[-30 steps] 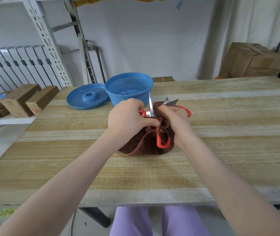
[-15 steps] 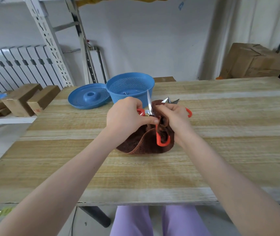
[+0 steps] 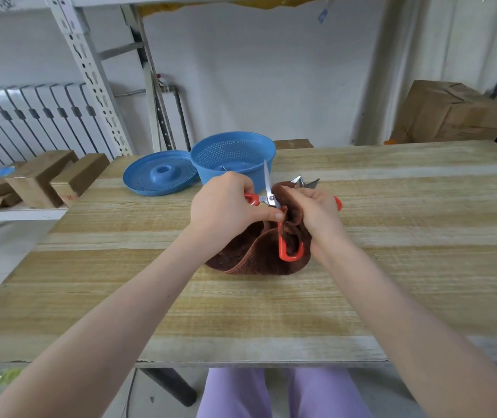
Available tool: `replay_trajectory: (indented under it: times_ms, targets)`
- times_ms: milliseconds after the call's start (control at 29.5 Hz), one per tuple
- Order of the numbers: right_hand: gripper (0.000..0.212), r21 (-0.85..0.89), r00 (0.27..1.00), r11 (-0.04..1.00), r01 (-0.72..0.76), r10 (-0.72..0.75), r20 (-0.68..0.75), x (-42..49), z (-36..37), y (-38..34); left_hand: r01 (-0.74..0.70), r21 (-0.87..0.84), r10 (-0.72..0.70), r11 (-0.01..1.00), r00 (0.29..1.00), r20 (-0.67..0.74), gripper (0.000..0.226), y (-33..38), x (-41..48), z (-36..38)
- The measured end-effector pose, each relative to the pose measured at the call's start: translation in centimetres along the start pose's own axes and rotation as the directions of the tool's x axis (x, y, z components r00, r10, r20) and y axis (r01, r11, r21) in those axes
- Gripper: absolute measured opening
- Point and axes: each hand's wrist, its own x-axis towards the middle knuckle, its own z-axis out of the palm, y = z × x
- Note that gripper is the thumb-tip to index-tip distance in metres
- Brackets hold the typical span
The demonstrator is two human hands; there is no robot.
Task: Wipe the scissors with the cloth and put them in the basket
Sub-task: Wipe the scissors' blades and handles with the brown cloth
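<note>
My left hand point(image 3: 226, 206) grips a pair of red-handled scissors point(image 3: 271, 200), opened wide, with one blade pointing up in front of the basket. My right hand point(image 3: 313, 212) holds the brown cloth point(image 3: 256, 254) bunched round the other blade; one red handle loop hangs in front of the cloth. The cloth's lower part rests on the wooden table point(image 3: 271, 303). The blue basket point(image 3: 232, 161) stands just behind my hands, something metal lying in its bottom. Behind my right hand, a second pair of scissors point(image 3: 309, 184) lies on the table, mostly hidden.
A blue perforated lid point(image 3: 159, 176) lies left of the basket. Wooden blocks point(image 3: 45, 176) sit on a shelf to the far left, beside a metal rack. A cardboard box point(image 3: 449, 113) stands beyond the table's back right.
The hands and scissors have stayed in nearly the same place; my right hand has shifted the cloth slightly along the blade.
</note>
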Motion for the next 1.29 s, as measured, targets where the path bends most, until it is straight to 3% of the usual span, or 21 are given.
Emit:
replay_trajectory:
  times_ms: [136,305,441,577,781,950,1154,1290]
  targets:
    - [0.015,0.043,0.996,0.996,-0.079,0.078,0.030,0.1,0.0,-0.2,-0.001,0.011,0.001,1.000,1.000,-0.008,0.064,0.0,-0.1,0.1]
    - [0.014,0.036,0.953,0.984,-0.176,0.161,0.257,0.6,-0.4,-1.0,-0.003,0.014,0.003,1.000,1.000,0.006,0.066,-0.2,-0.1,-0.2]
    - [0.020,-0.141,0.987,0.987,-0.079,0.098,0.131,0.3,-0.5,-0.3,-0.007,0.062,0.007,0.998,1.000,0.015,0.069,-0.4,-0.3,-0.2]
    - [0.044,-0.138,0.994,0.988,-0.072,0.083,0.073,0.2,-0.4,-0.1,-0.026,0.071,0.026,0.997,1.000,0.000,0.067,-0.1,-0.5,-0.1]
    - [0.014,0.014,0.953,0.986,-0.166,0.157,0.258,0.6,0.0,-1.2,-0.013,0.070,0.015,0.997,1.000,-0.022,0.065,0.1,-0.1,-1.0]
    - [0.019,-0.071,0.991,0.993,-0.089,0.096,0.089,0.3,0.2,-0.2,-0.019,0.084,0.020,0.996,1.000,-0.009,0.066,0.0,-0.3,-1.0]
    - [0.014,0.025,0.955,0.988,-0.151,0.140,0.260,0.5,0.3,-1.4,-0.009,0.063,0.010,0.998,1.000,-0.027,0.064,0.1,0.0,-1.1]
    - [0.027,-0.104,0.989,0.991,-0.087,0.098,0.107,0.3,0.4,-0.8,-0.002,0.064,0.003,0.998,1.000,-0.013,0.064,0.0,-0.1,-1.0]
